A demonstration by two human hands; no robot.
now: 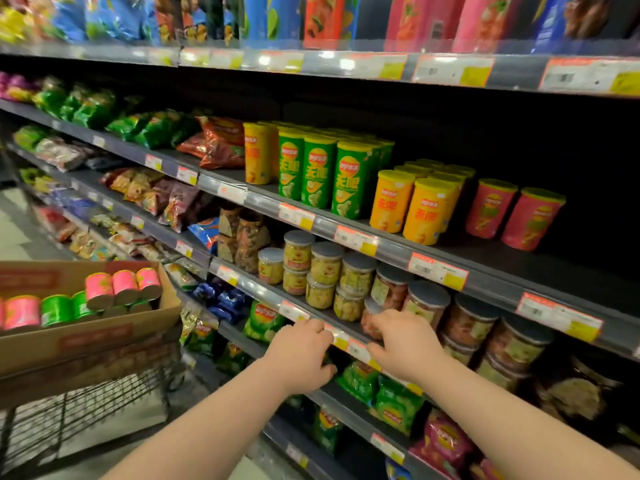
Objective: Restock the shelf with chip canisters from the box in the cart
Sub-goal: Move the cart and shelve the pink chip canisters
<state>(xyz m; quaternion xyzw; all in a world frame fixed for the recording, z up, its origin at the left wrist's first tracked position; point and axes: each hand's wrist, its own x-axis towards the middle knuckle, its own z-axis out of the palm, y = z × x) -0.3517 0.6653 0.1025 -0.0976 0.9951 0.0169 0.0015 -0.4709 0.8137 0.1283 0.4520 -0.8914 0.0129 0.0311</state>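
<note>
A cardboard box point(104, 327) rests on a black wire cart point(86, 417) at the lower left. Pink chip canisters point(123, 285) and green chip canisters point(57, 308) lie on their sides inside it. On the middle shelf point(485, 268) stand green canisters point(317, 171), orange canisters point(412, 206) and two pink canisters point(512, 213). My left hand point(299, 355) curls over the price rail of the shelf below, holding nothing. My right hand point(405, 341) rests on a clear snack jar point(372, 323) at that shelf's front edge.
Stacked clear jars with grey lids point(325, 268) fill the shelf under the canisters. Chip bags point(394, 400) sit lower down and to the left. Dark bare shelf space lies right of the pink canisters. The top shelf holds tall canisters point(415, 19).
</note>
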